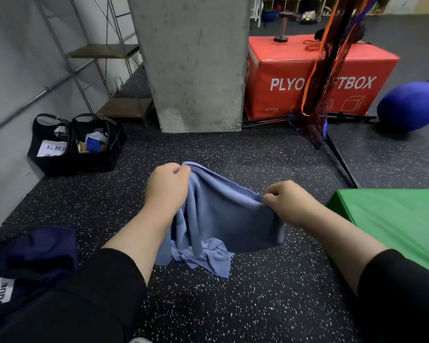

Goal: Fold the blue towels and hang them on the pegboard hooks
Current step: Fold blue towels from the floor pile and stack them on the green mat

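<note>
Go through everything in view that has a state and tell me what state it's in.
Light blue cloth towel: unfolded, held up by both hands, lower end bunched.
Left hand: grips the towel's top edge.
Right hand: pinches the towel's top edge.
Black fabric bag: open, items inside.
Metal wire shelf: upright.

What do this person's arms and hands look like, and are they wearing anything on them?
Both hands are bare: the left hand and the right hand show no gloves, rings or watch. Each arm wears a black sleeve, pushed up so the forearm is uncovered: the left sleeve and the right sleeve. No markings show on the sleeves.
</note>
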The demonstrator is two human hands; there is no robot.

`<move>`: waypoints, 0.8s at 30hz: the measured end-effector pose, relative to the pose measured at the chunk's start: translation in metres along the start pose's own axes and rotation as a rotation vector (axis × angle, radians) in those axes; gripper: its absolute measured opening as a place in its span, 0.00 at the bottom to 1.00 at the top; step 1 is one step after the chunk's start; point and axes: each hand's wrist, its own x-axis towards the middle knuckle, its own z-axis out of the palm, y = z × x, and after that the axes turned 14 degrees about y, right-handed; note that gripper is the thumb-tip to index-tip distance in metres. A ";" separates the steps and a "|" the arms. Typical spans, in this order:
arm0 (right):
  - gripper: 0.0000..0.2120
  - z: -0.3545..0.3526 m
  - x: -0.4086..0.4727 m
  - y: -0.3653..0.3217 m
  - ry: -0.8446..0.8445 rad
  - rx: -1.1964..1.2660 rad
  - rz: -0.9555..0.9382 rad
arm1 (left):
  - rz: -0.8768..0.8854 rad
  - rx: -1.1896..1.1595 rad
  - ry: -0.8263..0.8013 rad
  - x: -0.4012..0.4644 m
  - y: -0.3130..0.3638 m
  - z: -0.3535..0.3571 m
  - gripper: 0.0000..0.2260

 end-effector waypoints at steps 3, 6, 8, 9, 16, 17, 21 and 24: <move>0.11 0.002 -0.001 -0.003 -0.010 0.263 0.081 | -0.061 -0.037 -0.178 -0.004 -0.003 0.005 0.10; 0.12 0.004 -0.006 -0.010 -0.066 0.570 0.198 | -0.097 -0.064 -0.339 -0.013 0.000 0.007 0.06; 0.10 0.006 -0.009 -0.015 -0.119 0.689 0.274 | -0.141 -0.101 -0.385 -0.016 0.003 0.008 0.09; 0.08 0.006 -0.010 -0.016 -0.156 0.756 0.323 | -0.170 -0.128 -0.392 -0.017 0.003 0.009 0.10; 0.12 0.002 -0.010 -0.023 -0.298 0.994 0.475 | -0.259 -0.224 -0.386 -0.023 0.000 0.016 0.17; 0.13 0.002 -0.010 -0.023 -0.302 0.997 0.475 | -0.259 -0.246 -0.382 -0.025 0.001 0.016 0.14; 0.18 0.004 -0.011 -0.027 -0.244 1.031 0.469 | -0.280 -0.306 -0.401 -0.036 0.006 0.021 0.12; 0.14 0.007 -0.013 -0.032 -0.224 1.145 0.495 | -0.315 -0.376 -0.445 -0.042 0.006 0.027 0.03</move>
